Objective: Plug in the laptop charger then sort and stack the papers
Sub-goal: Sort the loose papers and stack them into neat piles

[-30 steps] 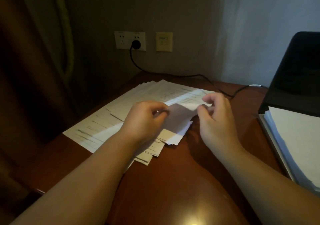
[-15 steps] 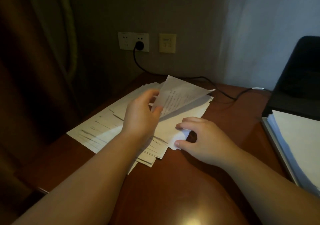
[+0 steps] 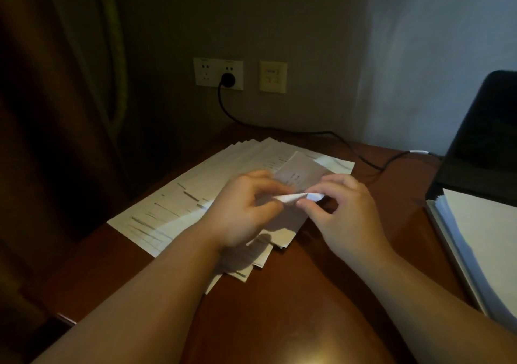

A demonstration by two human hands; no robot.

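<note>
A small sheet is up off the table, in the middle of the view, just above the spread papers. Its near edge is curled over. The right hand pinches that curled edge between thumb and finger. The left hand has its fingers bent at the sheet's left side, but it is blurry, so it is hard to tell if it truly grips. Using 2 hands likely keeps the thin sheet from flopping while the person checks it.

The spread papers lie fanned out on the brown table, to the left and far side of the hands. Fanned like this, each page's edge shows, which helps with sorting.

The black plug sits in the wall socket on the far wall. Its cord runs right toward the dark laptop, so that job looks done.

On the right, 1 neat white stack rests near the laptop, maybe the sorted pile.
</note>
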